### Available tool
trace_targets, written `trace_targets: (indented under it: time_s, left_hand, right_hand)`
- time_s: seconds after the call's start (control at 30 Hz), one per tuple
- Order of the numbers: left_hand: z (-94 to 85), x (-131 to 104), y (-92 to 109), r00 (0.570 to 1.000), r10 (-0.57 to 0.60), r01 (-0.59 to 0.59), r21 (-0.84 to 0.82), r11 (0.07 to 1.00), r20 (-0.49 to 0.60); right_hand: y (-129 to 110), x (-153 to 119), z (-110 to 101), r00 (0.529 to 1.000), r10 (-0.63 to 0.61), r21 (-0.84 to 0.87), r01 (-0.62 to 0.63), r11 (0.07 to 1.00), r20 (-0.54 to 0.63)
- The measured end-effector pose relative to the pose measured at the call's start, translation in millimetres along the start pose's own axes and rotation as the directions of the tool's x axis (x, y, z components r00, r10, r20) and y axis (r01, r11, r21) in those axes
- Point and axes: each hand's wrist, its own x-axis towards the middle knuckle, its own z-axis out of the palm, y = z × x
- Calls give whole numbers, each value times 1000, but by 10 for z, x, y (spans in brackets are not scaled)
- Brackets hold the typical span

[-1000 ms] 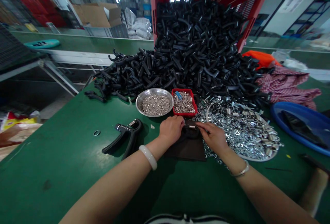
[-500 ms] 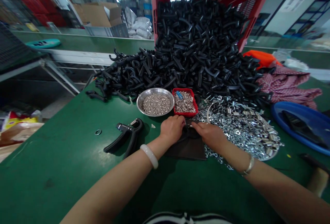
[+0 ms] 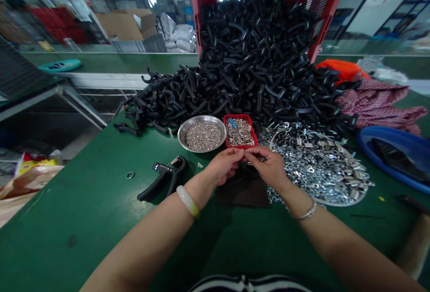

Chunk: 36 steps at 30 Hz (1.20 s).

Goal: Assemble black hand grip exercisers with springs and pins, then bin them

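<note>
My left hand (image 3: 224, 165), with a pale bangle at the wrist, is closed, its thumb and forefinger pinched. Its fingertips meet those of my right hand (image 3: 268, 165), which is closed in a pinch too. Whatever lies between the fingertips is too small or hidden to name. Below both hands is a dark mat (image 3: 243, 193); a dark part on it is mostly covered by my fingers. Just beyond the hands stand a red tray (image 3: 255, 142) of small metal pins with a blue-handled tool (image 3: 232, 123), and a steel bowl (image 3: 181, 139) of small metal pieces.
A black hand gripper with a spring (image 3: 161, 180) and a metal ring (image 3: 130, 175) lie to the left. Black handles (image 3: 248, 77) spill from a red crate (image 3: 195, 14). On the right are heaped metal nuts and springs (image 3: 322, 171), a blue tray (image 3: 366, 144) and a hammer (image 3: 414, 238).
My hands have risen slightly off the dark part on the mat, and their fingertips have come together. The left hand has turned so its curled fingers show.
</note>
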Motion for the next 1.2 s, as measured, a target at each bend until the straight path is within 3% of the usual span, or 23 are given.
trace_targets:
  time_s: [0.17,0.27,0.37,0.43,0.5,0.63,0.7,0.97,1.2]
  left_hand:
    - [-39,26,-35,997,-18,16,32,999,71]
    - [-103,79,-50,988,149,-137,258,956,-28]
    - [-219,115,-67,905,414,-268,626,732,-97]
    - [-285,103,-79,882,464,-208,810,548,-87]
    - [-312,62,-88,891,446,-120,906,405,-81]
    - [-279,-25,-102,893,445,-33,979,203,-62]
    - [-265,-39,-109,887,460,-32,988,151,-41]
    - [-316,-10,-132,874,484,-30,989,143,-43]
    - [-301,-23,-162,871,489,-33,999,-17,37]
  right_hand:
    - [17,3,-8,1000,-28,-83,29,996,12]
    - [45,-36,-9,999,-49,-232,53,971,23]
    - [113,-119,7,980,-48,-469,135,873,193]
    - [161,-178,27,962,-29,-583,189,790,273]
    - [194,-220,46,958,-35,-650,220,728,285]
    - [195,-248,61,954,-73,-723,270,636,291]
    - [183,-249,59,948,-101,-747,300,594,301]
    - [191,-235,36,921,-112,-740,368,563,373]
    - [-67,-219,131,898,18,-840,405,362,441]
